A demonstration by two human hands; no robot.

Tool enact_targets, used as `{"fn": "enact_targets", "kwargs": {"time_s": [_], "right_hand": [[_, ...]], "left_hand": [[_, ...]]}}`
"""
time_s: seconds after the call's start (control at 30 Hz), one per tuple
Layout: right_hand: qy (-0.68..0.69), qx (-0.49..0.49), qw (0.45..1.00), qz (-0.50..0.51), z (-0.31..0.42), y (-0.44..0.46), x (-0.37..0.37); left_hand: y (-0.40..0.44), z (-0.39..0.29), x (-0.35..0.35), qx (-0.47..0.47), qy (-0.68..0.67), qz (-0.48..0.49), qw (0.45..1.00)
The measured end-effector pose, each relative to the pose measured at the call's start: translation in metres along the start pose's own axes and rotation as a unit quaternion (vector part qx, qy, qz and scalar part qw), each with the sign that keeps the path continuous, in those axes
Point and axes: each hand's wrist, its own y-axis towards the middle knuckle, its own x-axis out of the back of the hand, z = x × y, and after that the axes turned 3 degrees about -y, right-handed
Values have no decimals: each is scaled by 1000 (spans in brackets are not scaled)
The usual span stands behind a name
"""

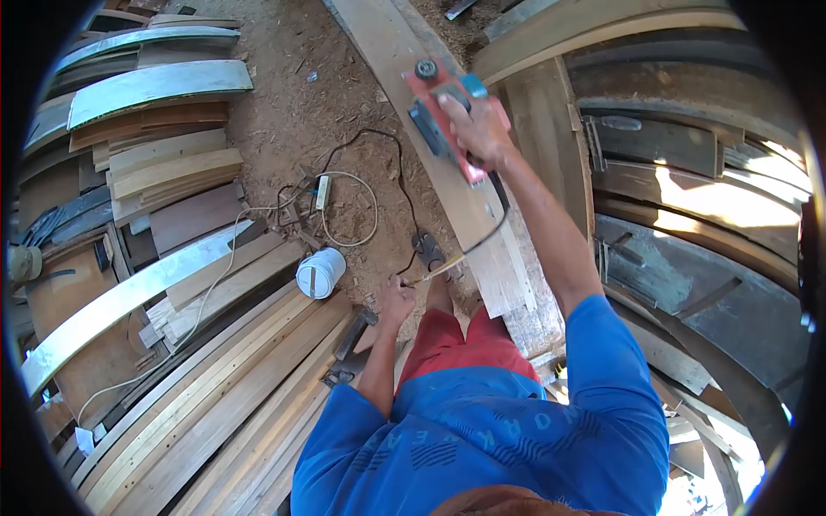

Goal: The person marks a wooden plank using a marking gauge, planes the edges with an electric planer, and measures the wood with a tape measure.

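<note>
My right hand (478, 131) is wrapped round the handle of a red electric planer (476, 168), which sits on a long wooden board (465, 215). The planer has a black knob at its front and a dark grey side. Its cord (500, 225) leaves the rear, curves over the board and runs towards my left hand (396, 301). Closed fingers of that hand grip the cord where a yellowish stretch of it ends, low beside my leg. Under the planer, the board's surface is hidden.
An extension socket (323, 193) and looped cables lie on the shaving-strewn ground (284, 95). A white bucket (321, 273) stands beside stacked planks (206, 361) on the left. More boards (662, 181) lean at the right. A hammer-like tool (351, 335) lies near my left forearm.
</note>
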Motion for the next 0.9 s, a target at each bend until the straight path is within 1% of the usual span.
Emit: {"fn": "enact_targets", "kwargs": {"time_s": [0.03, 0.07, 0.1, 0.17, 0.2, 0.27, 0.3, 0.37, 0.47, 0.57, 0.63, 0.67, 0.73, 0.77, 0.87, 0.9], "right_hand": [[3, 1, 1000, 6, 23, 17, 5], [42, -17, 998, 38, 35, 51, 1], [80, -37, 993, 72, 39, 82, -3], [192, -35, 976, 98, 37, 103, -8], [248, -34, 962, 112, 38, 105, -12], [260, -33, 956, 132, 29, 96, -14], [266, -34, 953, 141, 22, 86, -14], [234, -44, 963, 126, 10, 43, -16], [159, -26, 981, 111, -22, -53, -18], [97, -16, 990, 99, -33, -169, -3], [113, -39, 980, 158, -61, -229, -2], [122, -52, 980, 151, -58, -237, -2], [144, -80, 977, 135, -46, -247, -6], [130, -65, 982, 117, -44, -240, -12], [88, -12, 994, 64, -27, -169, -29], [78, 7, 996, 49, -13, -138, -33]], "left_hand": [[1, 0, -4, 5, -61, 9, 998], [1, -3, -10, 11, -122, 18, 992], [-3, -18, -13, -12, -122, 4, 992], [-7, -58, -10, -65, -117, -28, 991], [-10, -61, -16, -60, -124, -21, 990], [-15, -66, -22, -53, -138, -9, 989], [-16, -60, -25, -34, -105, 21, 994], [-20, -47, -30, 2, -38, 85, 996], [-35, -35, -24, 75, -5, 130, 989], [-47, -24, -12, 55, 63, 190, 978], [-52, -3, -22, 43, 106, 180, 977], [-53, 5, -26, 37, 128, 175, 976], [-52, 5, -22, 47, 107, 182, 976], [-48, 6, -19, 51, 97, 185, 977], [-34, 5, -10, 65, 61, 200, 976], [-33, 5, -7, 55, 54, 186, 979]]}}
